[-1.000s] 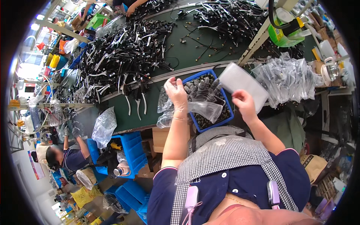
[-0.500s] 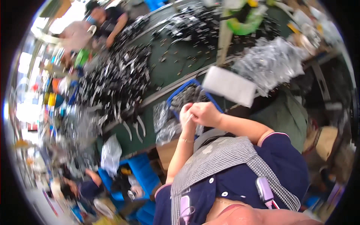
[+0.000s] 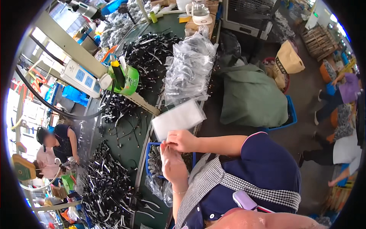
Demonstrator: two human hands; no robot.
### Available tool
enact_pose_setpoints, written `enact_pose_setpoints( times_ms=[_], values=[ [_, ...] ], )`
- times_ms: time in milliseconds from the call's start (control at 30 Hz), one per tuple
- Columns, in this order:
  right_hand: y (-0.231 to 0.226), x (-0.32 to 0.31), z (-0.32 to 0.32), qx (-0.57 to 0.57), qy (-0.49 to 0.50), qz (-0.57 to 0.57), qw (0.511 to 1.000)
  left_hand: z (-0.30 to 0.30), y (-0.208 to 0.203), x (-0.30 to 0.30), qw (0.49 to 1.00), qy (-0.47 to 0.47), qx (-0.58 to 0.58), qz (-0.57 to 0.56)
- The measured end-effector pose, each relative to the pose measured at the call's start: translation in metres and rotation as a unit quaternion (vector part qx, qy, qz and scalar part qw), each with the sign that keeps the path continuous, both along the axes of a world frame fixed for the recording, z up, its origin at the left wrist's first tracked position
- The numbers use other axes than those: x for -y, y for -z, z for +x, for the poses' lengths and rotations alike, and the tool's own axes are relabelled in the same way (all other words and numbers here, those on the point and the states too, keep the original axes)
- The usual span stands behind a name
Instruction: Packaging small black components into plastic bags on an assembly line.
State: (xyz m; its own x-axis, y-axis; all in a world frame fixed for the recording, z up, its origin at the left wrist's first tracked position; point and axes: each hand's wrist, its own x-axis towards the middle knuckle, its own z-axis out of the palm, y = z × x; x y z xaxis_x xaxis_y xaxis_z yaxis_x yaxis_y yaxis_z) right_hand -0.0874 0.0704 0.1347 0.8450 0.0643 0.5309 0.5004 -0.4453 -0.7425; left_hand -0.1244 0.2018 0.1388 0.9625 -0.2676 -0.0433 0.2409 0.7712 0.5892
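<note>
My left hand (image 3: 173, 166) is raised above a blue basket (image 3: 148, 160), its palm partly covered by shiny clear film that looks like a thin plastic bag (image 3: 172, 154). With fingers curled in a pinch, my right hand (image 3: 183, 141) meets the left fingertips at the upper edge of that film. Grey coiled pieces (image 3: 154, 162) fill the basket, which my hands and wrist partly hide. Just beyond my right hand lies a flat stack of white, translucent bags (image 3: 177, 119).
A heap of clear plastic bags (image 3: 188, 68) lies farther along the green bench. Black cables (image 3: 108, 187) pile up at left, near a post with a socket strip (image 3: 81, 78) and green holder (image 3: 129, 80). Green cloth (image 3: 253, 95) covers something at right. Other people work nearby.
My view has swung to the right, so the bench and post appear turned. My hands stay together over the basket; the left has turned to show its palm, with clear film across it.
</note>
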Motion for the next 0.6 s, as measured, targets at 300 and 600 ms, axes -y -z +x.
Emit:
enact_pose_setpoints(
  times_ms=[300,600],
  values=[
    [0.009,-0.007,-0.006,-0.491,-0.266,0.439,0.704,-0.01,-0.003,-0.034,0.987,0.04,-0.106,-0.11],
    [0.018,-0.057,-0.006,-0.498,-0.335,0.398,0.694,-0.031,0.015,-0.072,0.997,0.035,-0.064,0.0]
  ],
)
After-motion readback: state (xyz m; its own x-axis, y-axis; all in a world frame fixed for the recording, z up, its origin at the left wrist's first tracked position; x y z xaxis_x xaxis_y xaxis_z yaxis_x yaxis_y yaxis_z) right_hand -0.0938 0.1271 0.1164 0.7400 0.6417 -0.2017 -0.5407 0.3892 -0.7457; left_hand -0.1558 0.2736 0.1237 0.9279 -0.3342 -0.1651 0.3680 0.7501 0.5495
